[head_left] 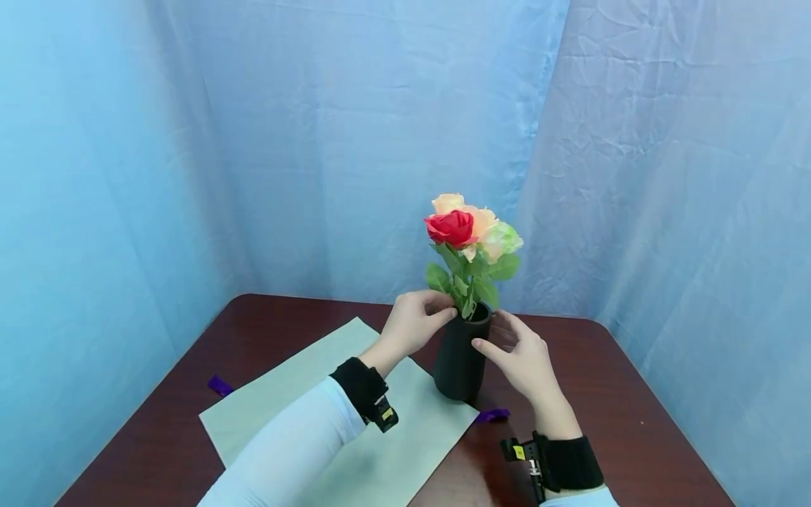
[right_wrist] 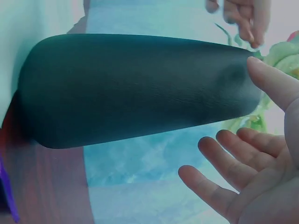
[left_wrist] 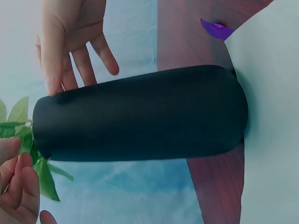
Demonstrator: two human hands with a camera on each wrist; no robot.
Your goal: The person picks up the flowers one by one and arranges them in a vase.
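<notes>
A tall dark vase [head_left: 461, 355] stands upright at one corner of a pale sheet. Out of its mouth rises a bunch of flowers: a red rose [head_left: 450, 228], peach blooms [head_left: 484, 222] and a pale green one [head_left: 503, 238], above green leaves [head_left: 484, 289]. My left hand [head_left: 415, 320] is at the left of the rim, its thumb and fingertips pinched together at the lower leaves. The right hand [head_left: 521, 355] is spread around the vase's right side. Its thumb tip lies right at the dark wall near the rim, and the other fingers extend loosely behind, as the right wrist view shows.
The pale sheet [head_left: 386, 451] lies slanted across the dark red-brown table [head_left: 633, 422]. Purple ribbon ends stick out beyond the sheet's left [head_left: 219, 385] and right [head_left: 493, 415] corners. Light blue curtains [head_left: 380, 141] hang around the table's back and sides.
</notes>
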